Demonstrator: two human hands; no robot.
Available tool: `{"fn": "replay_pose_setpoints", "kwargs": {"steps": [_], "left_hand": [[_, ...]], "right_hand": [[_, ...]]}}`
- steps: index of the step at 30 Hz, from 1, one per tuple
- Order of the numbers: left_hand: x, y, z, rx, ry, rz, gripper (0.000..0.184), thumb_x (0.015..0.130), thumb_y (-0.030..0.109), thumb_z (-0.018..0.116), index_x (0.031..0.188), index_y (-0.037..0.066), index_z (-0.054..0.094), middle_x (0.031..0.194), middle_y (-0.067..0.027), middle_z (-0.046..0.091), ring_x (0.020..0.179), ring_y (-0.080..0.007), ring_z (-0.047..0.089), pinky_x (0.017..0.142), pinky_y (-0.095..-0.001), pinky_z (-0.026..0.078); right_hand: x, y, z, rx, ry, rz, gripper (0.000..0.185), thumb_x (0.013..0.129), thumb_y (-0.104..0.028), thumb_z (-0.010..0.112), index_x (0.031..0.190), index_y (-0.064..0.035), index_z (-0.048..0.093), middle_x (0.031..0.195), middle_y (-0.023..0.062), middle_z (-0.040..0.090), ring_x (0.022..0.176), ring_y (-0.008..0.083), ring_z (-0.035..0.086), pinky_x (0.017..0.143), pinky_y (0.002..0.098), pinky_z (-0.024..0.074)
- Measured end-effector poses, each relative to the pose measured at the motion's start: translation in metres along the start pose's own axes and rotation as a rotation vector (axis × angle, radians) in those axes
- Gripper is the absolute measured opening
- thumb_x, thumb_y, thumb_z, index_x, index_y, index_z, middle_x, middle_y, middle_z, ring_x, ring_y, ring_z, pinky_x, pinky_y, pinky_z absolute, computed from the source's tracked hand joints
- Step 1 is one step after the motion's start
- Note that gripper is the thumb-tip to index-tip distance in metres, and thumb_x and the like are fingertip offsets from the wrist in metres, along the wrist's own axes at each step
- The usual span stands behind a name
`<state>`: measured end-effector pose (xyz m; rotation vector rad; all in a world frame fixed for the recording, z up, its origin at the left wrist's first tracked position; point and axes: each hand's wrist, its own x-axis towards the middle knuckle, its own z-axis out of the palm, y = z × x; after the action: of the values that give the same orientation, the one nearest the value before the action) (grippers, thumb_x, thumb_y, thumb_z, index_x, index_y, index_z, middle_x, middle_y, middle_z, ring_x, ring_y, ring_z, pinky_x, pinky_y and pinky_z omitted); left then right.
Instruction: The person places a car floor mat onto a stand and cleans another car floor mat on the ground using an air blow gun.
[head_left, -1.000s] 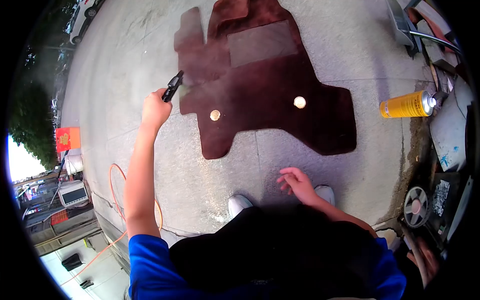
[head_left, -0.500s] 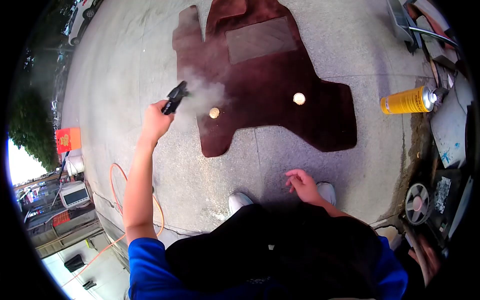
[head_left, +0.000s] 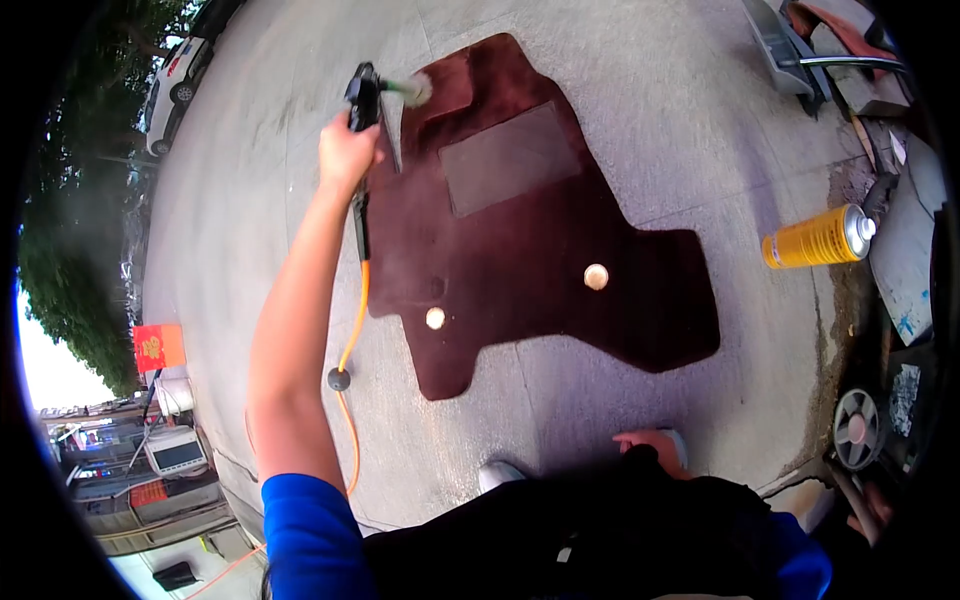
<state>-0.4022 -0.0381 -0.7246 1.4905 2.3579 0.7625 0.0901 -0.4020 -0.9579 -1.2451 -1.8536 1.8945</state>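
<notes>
My left hand (head_left: 349, 155) is wrapped round the grip of a black spray gun (head_left: 365, 92), which has a nozzle pointing right. It is above the upper left part of a dark red carpet floor mat (head_left: 520, 240), and an orange hose (head_left: 356, 330) runs down from the gun. A pale blur hangs around the nozzle tip. Low in front of my body, my right hand (head_left: 655, 442) holds nothing, its fingers loosely stretched to the left; dark clothing partly covers it. The mat lies flat and has a grey heel pad (head_left: 510, 160) and two round pale spots.
A yellow aerosol can (head_left: 812, 238) is to the right of the mat on the concrete floor (head_left: 250, 250). Car parts and a wheel-like disc (head_left: 857, 430) crowd the right edge. At the left are a red box (head_left: 159, 347) and a white parked car (head_left: 180, 85).
My left hand with the spray gun has moved up and slightly right, from the mat's left edge to its upper part. The white mist has thinned. My view has shifted upward.
</notes>
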Motion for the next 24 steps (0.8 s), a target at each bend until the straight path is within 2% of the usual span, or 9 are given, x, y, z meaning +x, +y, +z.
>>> {"fn": "replay_pose_setpoints", "kwargs": {"steps": [2, 6, 8, 9, 12, 15, 18, 20, 24], "left_hand": [[0.030, 0.029, 0.031, 0.036, 0.053, 0.113, 0.035, 0.078, 0.010, 0.063, 0.110, -0.002, 0.062, 0.067, -0.0138, 0.068, 0.054, -0.0192, 0.068, 0.055, -0.0339, 0.054], [0.066, 0.082, 0.097, -0.015, 0.002, 0.246, 0.045, 0.078, 0.011, 0.061, 0.122, 0.002, 0.061, 0.073, -0.0163, 0.070, 0.060, -0.0218, 0.070, 0.064, -0.0348, 0.056], [0.086, 0.092, 0.128, -0.053, -0.052, 0.284, 0.049, 0.077, 0.011, 0.067, 0.125, 0.001, 0.060, 0.070, -0.0100, 0.067, 0.054, -0.0152, 0.066, 0.056, -0.0306, 0.052], [0.092, 0.096, 0.138, -0.050, -0.066, 0.291, 0.049, 0.077, 0.011, 0.067, 0.125, 0.001, 0.060, 0.070, -0.0100, 0.067, 0.054, -0.0152, 0.066, 0.056, -0.0306, 0.052], [0.108, 0.097, 0.161, 0.015, -0.102, 0.267, 0.049, 0.075, 0.013, 0.069, 0.124, 0.005, 0.062, 0.076, -0.0125, 0.070, 0.061, -0.0183, 0.068, 0.061, -0.0334, 0.053], [0.130, 0.076, 0.164, 0.132, 0.071, 0.338, 0.040, 0.073, 0.015, 0.062, 0.113, 0.010, 0.068, 0.091, -0.0231, 0.069, 0.091, -0.0382, 0.067, 0.082, -0.0439, 0.051], [0.141, 0.059, 0.149, 0.219, 0.109, 0.315, 0.040, 0.072, 0.014, 0.060, 0.110, 0.010, 0.069, 0.092, -0.0229, 0.069, 0.093, -0.0385, 0.066, 0.083, -0.0433, 0.051], [0.146, 0.048, 0.135, 0.229, 0.089, 0.282, 0.040, 0.071, 0.014, 0.059, 0.110, 0.010, 0.070, 0.094, -0.0229, 0.069, 0.094, -0.0385, 0.066, 0.084, -0.0432, 0.051], [0.158, 0.013, 0.111, 0.343, 0.080, 0.189, 0.037, 0.072, 0.015, 0.059, 0.107, 0.010, 0.070, 0.097, -0.0225, 0.069, 0.097, -0.0384, 0.065, 0.084, -0.0433, 0.050]], "right_hand": [[-0.002, -0.003, -0.007, 0.281, 0.022, -0.132, 0.028, 0.087, -0.016, 0.057, 0.113, -0.0091, 0.066, 0.087, 0.0061, 0.067, 0.084, 0.0239, 0.063, 0.079, 0.0344, 0.0485], [-0.006, 0.032, 0.000, 0.318, -0.013, -0.233, 0.030, 0.089, -0.019, 0.055, 0.115, -0.0096, 0.067, 0.090, 0.0072, 0.067, 0.086, 0.0244, 0.063, 0.079, 0.0352, 0.0481], [-0.016, 0.050, 0.011, 0.329, -0.071, -0.119, 0.030, 0.090, -0.022, 0.055, 0.114, -0.0118, 0.067, 0.090, 0.0089, 0.066, 0.086, 0.0244, 0.062, 0.079, 0.0365, 0.0481], [-0.020, 0.055, 0.015, 0.341, -0.062, -0.115, 0.030, 0.090, -0.022, 0.055, 0.114, -0.0118, 0.067, 0.090, 0.0089, 0.066, 0.086, 0.0244, 0.062, 0.079, 0.0365, 0.0481], [-0.020, 0.052, 0.020, 0.214, -0.176, 0.172, 0.033, 0.092, -0.028, 0.050, 0.116, -0.0143, 0.067, 0.092, 0.0106, 0.066, 0.089, 0.0264, 0.062, 0.081, 0.0395, 0.0474], [-0.013, 0.001, -0.005, 0.023, -0.180, 0.179, 0.036, 0.094, -0.032, 0.044, 0.118, -0.0161, 0.066, 0.093, 0.0112, 0.065, 0.092, 0.0290, 0.061, 0.084, 0.0421, 0.0463], [-0.013, -0.003, -0.007, -0.021, -0.149, 0.152, 0.039, 0.095, -0.033, 0.039, 0.120, -0.0164, 0.064, 0.096, 0.0109, 0.065, 0.094, 0.0303, 0.061, 0.086, 0.0436, 0.0454], [-0.014, 0.004, -0.005, 0.067, -0.081, 0.015, 0.036, 0.095, -0.033, 0.043, 0.116, -0.0160, 0.067, 0.094, 0.0103, 0.066, 0.093, 0.0299, 0.062, 0.084, 0.0417, 0.0462], [-0.018, 0.007, 0.001, 0.112, -0.020, 0.069, 0.033, 0.096, -0.033, 0.047, 0.112, -0.0150, 0.069, 0.092, 0.0102, 0.066, 0.092, 0.0297, 0.062, 0.081, 0.0395, 0.0470]]}}
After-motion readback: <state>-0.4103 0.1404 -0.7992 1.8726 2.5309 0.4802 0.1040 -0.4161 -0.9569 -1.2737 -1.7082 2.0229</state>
